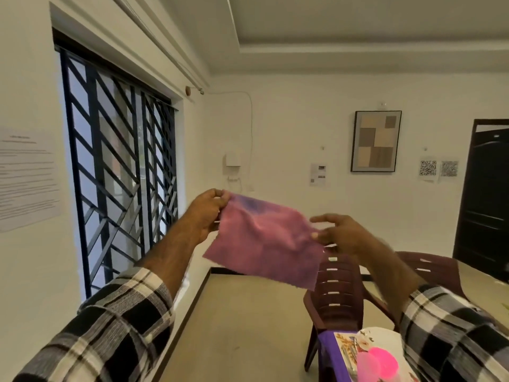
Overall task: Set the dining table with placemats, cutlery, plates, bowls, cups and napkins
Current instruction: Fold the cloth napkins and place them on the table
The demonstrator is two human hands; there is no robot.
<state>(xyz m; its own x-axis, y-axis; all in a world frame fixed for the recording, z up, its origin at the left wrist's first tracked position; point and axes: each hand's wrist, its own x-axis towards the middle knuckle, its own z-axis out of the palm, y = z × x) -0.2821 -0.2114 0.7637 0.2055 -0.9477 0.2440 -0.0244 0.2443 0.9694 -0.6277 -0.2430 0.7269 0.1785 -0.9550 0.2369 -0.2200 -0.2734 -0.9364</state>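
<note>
Both hands hold a pink napkin [264, 238] spread out in mid-air, above the floor and well clear of the worktop [326, 351]. The left hand [206, 213] pinches the napkin's upper left corner between thumb and fingers. The right hand [337, 232] grasps the right edge; motion blur obscures the exact finger placement, but the grip appears to be a pinch. The napkin hangs loosely, its lower edge sagging toward the near side. At the near right, the worktop carries a purple placemat [327, 348], a white plate [385, 337] and a bright pink cup [382, 359], partly hidden behind the right sleeve [451, 334]. Two dark red plastic chairs [336, 293] stand just beyond the worktop.
</note>
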